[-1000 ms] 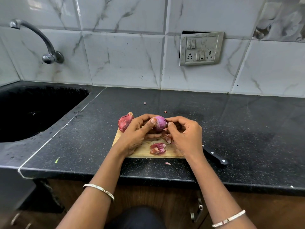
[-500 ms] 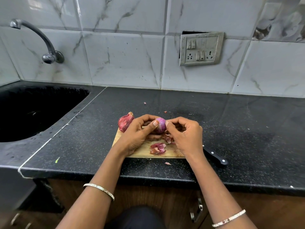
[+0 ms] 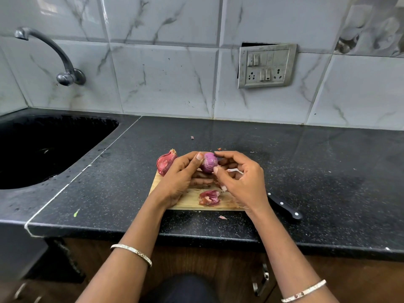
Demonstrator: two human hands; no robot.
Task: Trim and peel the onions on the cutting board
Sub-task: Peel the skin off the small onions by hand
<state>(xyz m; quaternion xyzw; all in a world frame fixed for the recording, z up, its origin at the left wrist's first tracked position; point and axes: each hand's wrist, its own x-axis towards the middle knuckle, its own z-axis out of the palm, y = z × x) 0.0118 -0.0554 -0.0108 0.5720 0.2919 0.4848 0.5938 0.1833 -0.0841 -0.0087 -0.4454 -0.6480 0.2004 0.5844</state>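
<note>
Head view: the right hand has opened since half a second ago; before, its fingers were closed tight at the peeled onion, now they are loosely curled and more spread, with the thumb tip and forefinger tip touching the onion's right side. The left hand has not changed: its thumb and fingers are curled round the onion and hold it above the cutting board. I count two onions: the peeled one in the hands and one unpeeled onion at the board's far left corner. One pile of peels lies on the board, one small skin scrap on the black counter. One knife lies just right of the board.
</note>
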